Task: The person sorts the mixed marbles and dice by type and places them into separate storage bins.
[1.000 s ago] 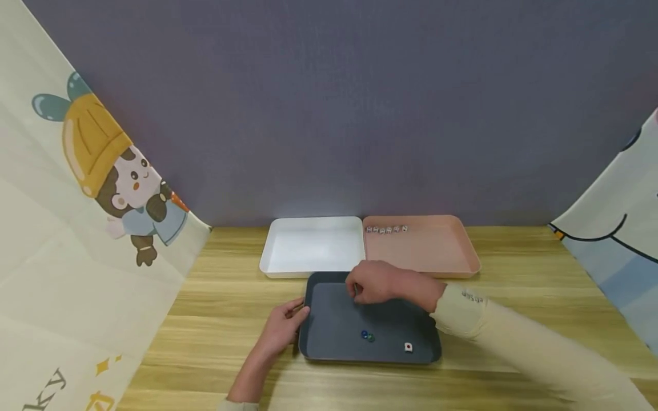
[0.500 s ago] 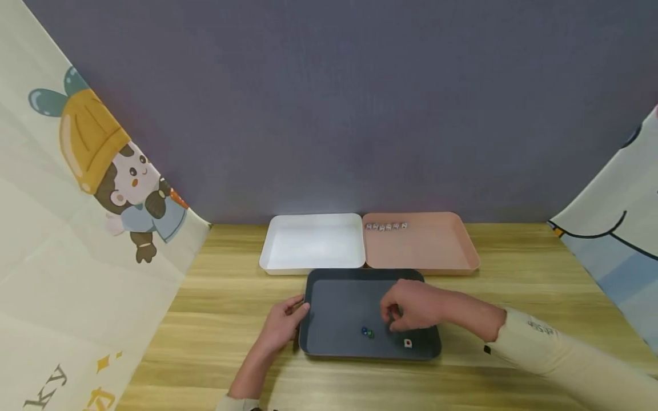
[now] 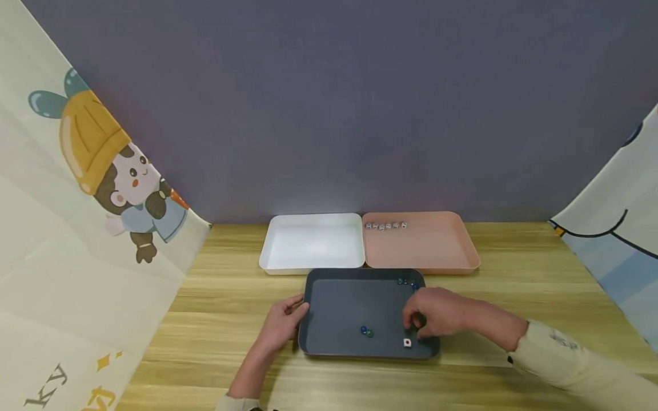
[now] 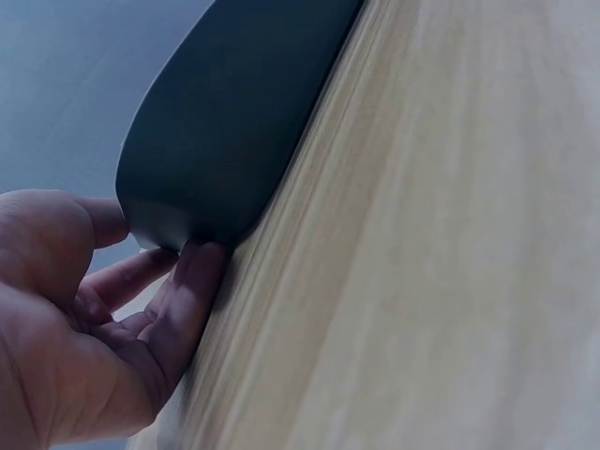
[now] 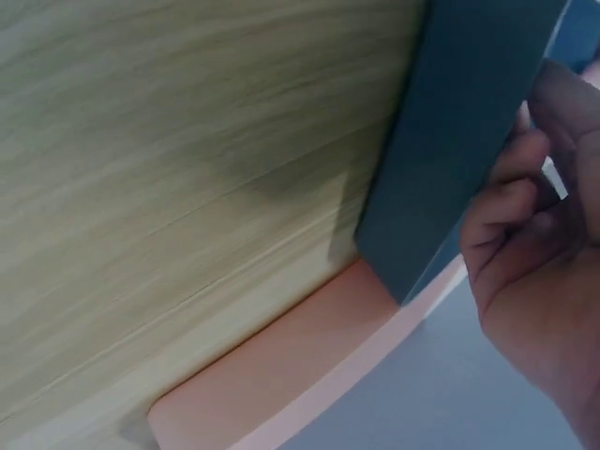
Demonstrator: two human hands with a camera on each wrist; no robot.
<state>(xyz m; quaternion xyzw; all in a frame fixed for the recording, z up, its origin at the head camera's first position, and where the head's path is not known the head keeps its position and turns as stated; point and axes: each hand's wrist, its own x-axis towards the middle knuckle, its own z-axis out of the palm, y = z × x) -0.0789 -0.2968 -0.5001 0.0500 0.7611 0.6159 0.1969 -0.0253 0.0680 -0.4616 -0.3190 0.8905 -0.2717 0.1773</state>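
Note:
My left hand (image 3: pixel 284 324) holds the left edge of a dark grey tray (image 3: pixel 329 319), thumb at the rim and fingers against the outer wall (image 4: pixel 216 131). Over the tray's right side hovers my right hand (image 3: pixel 437 311), fingers loosely bent and thumb apart, with nothing visible between them. Just below its fingertips lies a white die (image 3: pixel 407 343) with a red dot, apart from the hand. A blue marble (image 3: pixel 363 330) and a green marble (image 3: pixel 370 333) sit together near the tray's middle. Several more marbles (image 3: pixel 405 282) line the far right corner, partly hidden by the hand.
Behind the grey tray stand a white tray (image 3: pixel 313 245) and a pink tray (image 3: pixel 426 251), side by side. Several dice (image 3: pixel 382 227) form a row along the pink tray's far left edge. A grey panel (image 3: pixel 360 114) rises behind the wooden table (image 3: pixel 205 331).
My right hand has moved right and nearer, from the tray's far middle to beside the die, uncovering marbles in the far right corner. The left hand stays at the tray's edge.

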